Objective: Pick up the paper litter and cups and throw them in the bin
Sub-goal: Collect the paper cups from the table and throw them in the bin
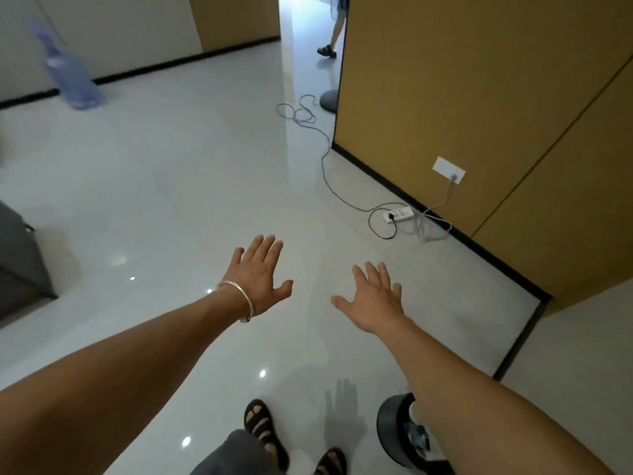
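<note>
My left hand (262,277), with a silver bangle on the wrist, stretches out over the glossy white floor with fingers spread and holds nothing. My right hand (371,299) is held out beside it, also flat and empty. A black round bin (390,428) stands on the floor at the bottom right, partly hidden behind my right forearm; some litter shows inside it. No loose paper or cups are visible on the floor.
A white power strip (399,214) and trailing cables (325,166) lie along the yellow-brown wall (479,97). A blue water jug (73,80) stands at the far left. Another person's leg (330,42) shows in the doorway. A grey cabinet (20,262) is at the left edge.
</note>
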The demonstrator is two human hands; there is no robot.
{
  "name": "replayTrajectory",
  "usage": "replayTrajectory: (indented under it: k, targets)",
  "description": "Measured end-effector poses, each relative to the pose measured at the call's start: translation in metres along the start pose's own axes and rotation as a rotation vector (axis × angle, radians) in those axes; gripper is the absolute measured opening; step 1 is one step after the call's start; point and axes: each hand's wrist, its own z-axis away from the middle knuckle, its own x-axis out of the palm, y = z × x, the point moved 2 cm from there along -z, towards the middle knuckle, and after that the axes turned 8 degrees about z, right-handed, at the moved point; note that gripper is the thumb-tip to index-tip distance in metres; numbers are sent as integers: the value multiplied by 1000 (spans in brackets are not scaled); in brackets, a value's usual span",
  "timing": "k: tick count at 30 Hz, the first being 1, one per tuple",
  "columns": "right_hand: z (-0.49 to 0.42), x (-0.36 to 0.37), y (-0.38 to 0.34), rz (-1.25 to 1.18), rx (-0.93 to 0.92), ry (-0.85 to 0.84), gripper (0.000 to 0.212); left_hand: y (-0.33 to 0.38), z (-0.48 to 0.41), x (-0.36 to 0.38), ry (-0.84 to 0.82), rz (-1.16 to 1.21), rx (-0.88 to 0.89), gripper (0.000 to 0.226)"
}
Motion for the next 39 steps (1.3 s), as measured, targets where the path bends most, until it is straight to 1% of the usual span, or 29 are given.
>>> replayTrajectory:
  k: [5,10,17,21,29,33,39]
  targets:
    - [2,-13,-123,105,-216,46,88,-91,67,-16,53,47,-207,83]
    - [5,-13,-253,181,-356,44,89,-204,137,-39,111,117,-388,82]
    - [21,5,-456,236,-568,66,89,-384,256,-87,210,108,-628,81]
    - [30,14,-551,264,-694,50,89,-455,306,-106,253,91,-728,81]
    - [-1,38,-715,315,-878,17,89,-574,353,-103,246,122,-921,81]
    - [-29,45,-807,336,-945,-2,89,-645,366,-115,256,119,-1010,80]
    - [-45,46,-945,404,-1121,-12,87,-744,389,-132,289,145,-1165,81]
